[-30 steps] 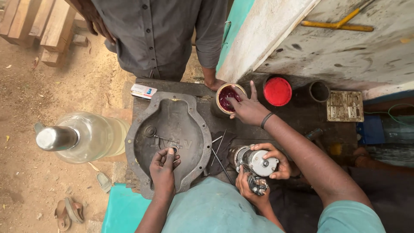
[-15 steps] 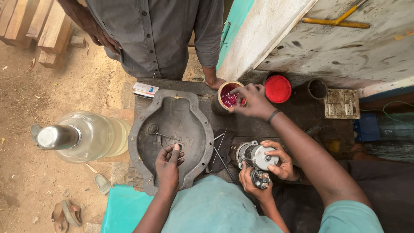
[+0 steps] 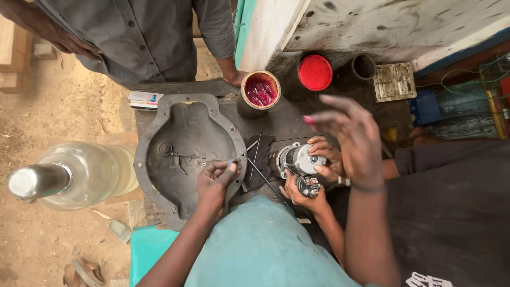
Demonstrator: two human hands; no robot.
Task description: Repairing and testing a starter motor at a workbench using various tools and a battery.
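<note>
My right hand (image 3: pixel 348 138) hovers open above the bench, fingers spread, with red grease on one fingertip. It is between the open can of red grease (image 3: pixel 260 90) and a small silver motor (image 3: pixel 297 159). Two hands of another person (image 3: pixel 319 175) in a black shirt hold that motor. My left hand (image 3: pixel 215 180) rests on the right rim of a large grey cast metal cover (image 3: pixel 180 154). Its fingers are pinched together, and I cannot see whether anything is between them.
The can's red lid (image 3: pixel 314 72) and a dark pipe end (image 3: pixel 364 67) lie at the back. A person in a grey shirt (image 3: pixel 143 37) stands behind the bench. A clear glass bottle (image 3: pixel 74 175) is on the left. Thin metal rods (image 3: pixel 255 159) lie beside the cover.
My right hand has drawn back from the grease can toward me and lifted, with red grease on a fingertip. My left hand has shifted to the cover's right rim.
</note>
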